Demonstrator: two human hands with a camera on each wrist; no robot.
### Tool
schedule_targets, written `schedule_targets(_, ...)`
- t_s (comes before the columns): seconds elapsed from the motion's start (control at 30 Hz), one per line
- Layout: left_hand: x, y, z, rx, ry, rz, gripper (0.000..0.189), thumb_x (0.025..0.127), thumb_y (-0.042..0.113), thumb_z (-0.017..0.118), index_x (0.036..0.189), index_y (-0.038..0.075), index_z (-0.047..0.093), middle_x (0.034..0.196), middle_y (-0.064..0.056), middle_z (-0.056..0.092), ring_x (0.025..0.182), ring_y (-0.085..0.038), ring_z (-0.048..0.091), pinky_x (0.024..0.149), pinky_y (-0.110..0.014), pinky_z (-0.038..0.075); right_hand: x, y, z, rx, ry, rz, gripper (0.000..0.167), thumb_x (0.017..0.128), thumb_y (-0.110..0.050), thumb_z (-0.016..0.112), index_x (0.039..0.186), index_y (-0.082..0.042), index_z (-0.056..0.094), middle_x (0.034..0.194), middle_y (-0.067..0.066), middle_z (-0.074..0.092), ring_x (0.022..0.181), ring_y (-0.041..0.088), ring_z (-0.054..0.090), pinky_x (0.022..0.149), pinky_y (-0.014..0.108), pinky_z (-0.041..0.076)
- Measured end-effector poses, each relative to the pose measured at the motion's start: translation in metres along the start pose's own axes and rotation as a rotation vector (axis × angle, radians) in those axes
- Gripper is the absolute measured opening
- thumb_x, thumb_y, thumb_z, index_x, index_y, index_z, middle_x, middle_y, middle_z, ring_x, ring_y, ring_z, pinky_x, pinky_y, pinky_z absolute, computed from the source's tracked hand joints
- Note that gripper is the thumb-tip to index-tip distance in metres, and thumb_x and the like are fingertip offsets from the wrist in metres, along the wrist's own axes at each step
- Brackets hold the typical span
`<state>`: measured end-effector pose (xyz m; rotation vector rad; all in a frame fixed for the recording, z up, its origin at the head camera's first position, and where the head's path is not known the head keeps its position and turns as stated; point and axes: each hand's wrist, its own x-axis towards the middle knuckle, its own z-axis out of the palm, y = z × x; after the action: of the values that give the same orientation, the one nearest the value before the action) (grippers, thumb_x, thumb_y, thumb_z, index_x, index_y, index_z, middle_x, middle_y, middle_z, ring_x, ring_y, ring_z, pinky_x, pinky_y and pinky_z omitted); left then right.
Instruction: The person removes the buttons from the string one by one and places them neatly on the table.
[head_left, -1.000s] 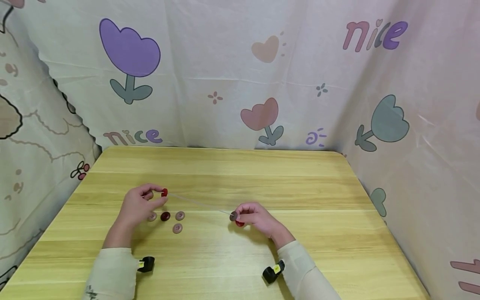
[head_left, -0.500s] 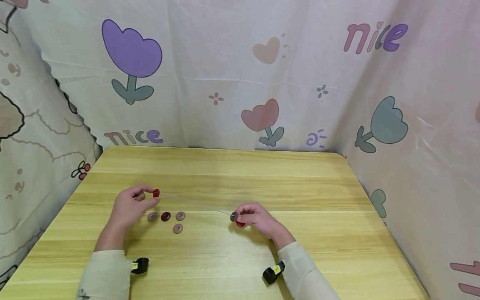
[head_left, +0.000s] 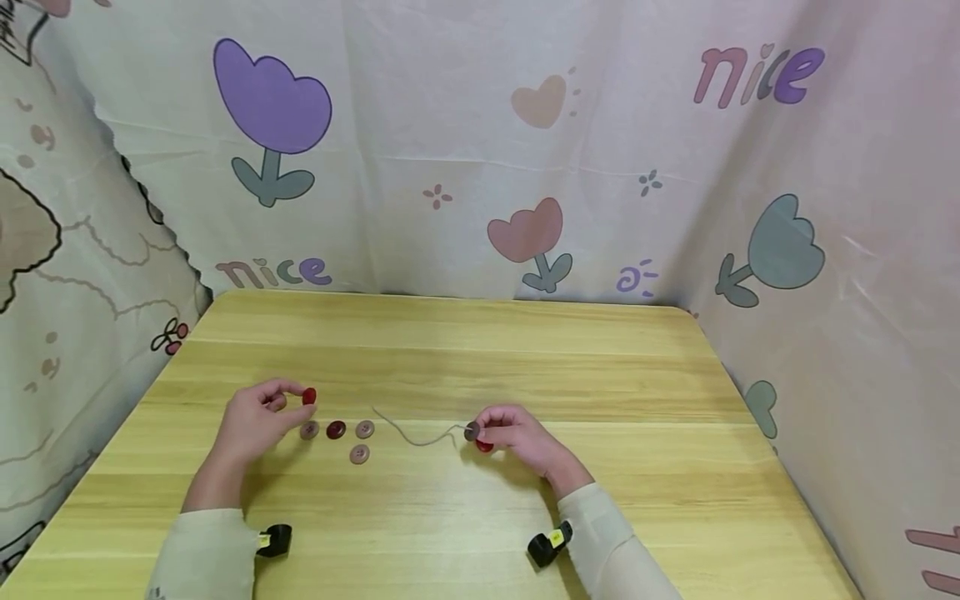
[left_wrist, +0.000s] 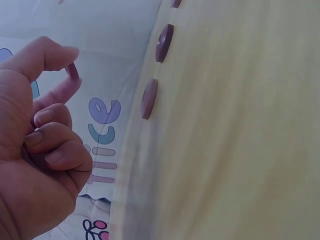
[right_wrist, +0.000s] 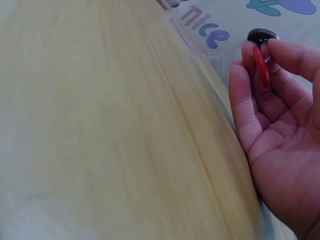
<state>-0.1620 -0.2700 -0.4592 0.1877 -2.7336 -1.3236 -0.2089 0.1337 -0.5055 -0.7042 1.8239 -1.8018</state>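
Observation:
My left hand (head_left: 251,421) pinches a red button (head_left: 309,396) between thumb and forefinger; its other fingers curl in toward the palm in the left wrist view. Between the thumb and fingers of my right hand (head_left: 521,439) is a dark brown button (head_left: 472,431). A second red button (right_wrist: 260,66) hangs just under it, seen edge-on in the right wrist view. From the brown button a thin thread (head_left: 416,443) trails left in a slack curve, its far end apart from the left hand. How the thread passes through the right-hand buttons is hidden by the fingers.
On the wooden table (head_left: 450,533), near the left hand, lie a dark red button (head_left: 336,429) and three pinkish-brown ones: one beside the fingers (head_left: 309,430), another to the right (head_left: 365,429), the third nearer the front (head_left: 359,454). A patterned curtain (head_left: 420,100) hangs behind the table.
The left hand has moved left with its red button, which has come off the thread. The thread, earlier stretched straight between both hands, now hangs loose. The right hand has stayed nearly still.

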Motion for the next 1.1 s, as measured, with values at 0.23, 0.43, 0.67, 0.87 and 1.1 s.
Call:
schedule_targets(0.23,-0.014,-0.002,0.002,0.011,-0.099,0.013,0.035,0.083,0.028,0.084,0.110,0.007,0.072,0.082,-0.008,0.050,0.075,-0.020,0.042,0.060,-0.031,0.034,-0.001,-0.001,0.000,-0.007,0.008,0.017,0.019,0.096,-0.007,0.058,0.099,0.010,0.065,0.089,0.011,0.064,0.083,0.019,0.059,0.078,0.034,0.052)
schedule_targets(0.43,-0.019,-0.006,0.003,-0.008,-0.188,0.024,0.031,0.081,0.023,0.085,0.105,0.007,0.072,0.072,-0.004,0.048,0.068,-0.017,0.042,0.056,-0.031,0.036,-0.001,-0.001,-0.001,-0.001,0.005,0.016,0.020,0.096,-0.008,0.058,0.101,0.010,0.065,0.090,0.011,0.065,0.083,0.018,0.060,0.080,0.036,0.052)
schedule_targets(0.67,-0.022,-0.009,0.005,-0.010,-0.277,0.024,0.029,0.079,0.020,0.086,0.102,0.007,0.073,0.078,-0.005,0.054,0.070,-0.019,0.042,0.059,-0.032,0.034,-0.001,0.000,0.000,0.002,0.002,0.017,0.019,0.096,-0.007,0.058,0.101,0.011,0.064,0.089,0.007,0.065,0.083,0.017,0.060,0.080,0.035,0.052)
schedule_targets(0.87,-0.025,-0.010,0.007,-0.017,-0.308,0.017,0.031,0.078,0.017,0.085,0.103,0.004,0.072,0.085,-0.007,0.058,0.072,-0.019,0.042,0.058,-0.030,0.035,-0.001,-0.002,0.001,0.014,0.006,0.013,0.020,0.097,-0.005,0.058,0.101,0.014,0.062,0.089,0.010,0.064,0.083,0.018,0.059,0.080,0.035,0.051)
schedule_targets(1.1,-0.023,-0.009,0.010,-0.033,-0.338,0.015,0.030,0.078,0.014,0.085,0.102,0.004,0.070,0.071,-0.002,0.047,0.065,-0.016,0.042,0.056,-0.029,0.036,-0.001,-0.003,0.001,-0.001,0.003,0.018,0.021,0.097,-0.005,0.057,0.102,0.014,0.063,0.087,0.008,0.063,0.083,0.020,0.059,0.080,0.037,0.051)
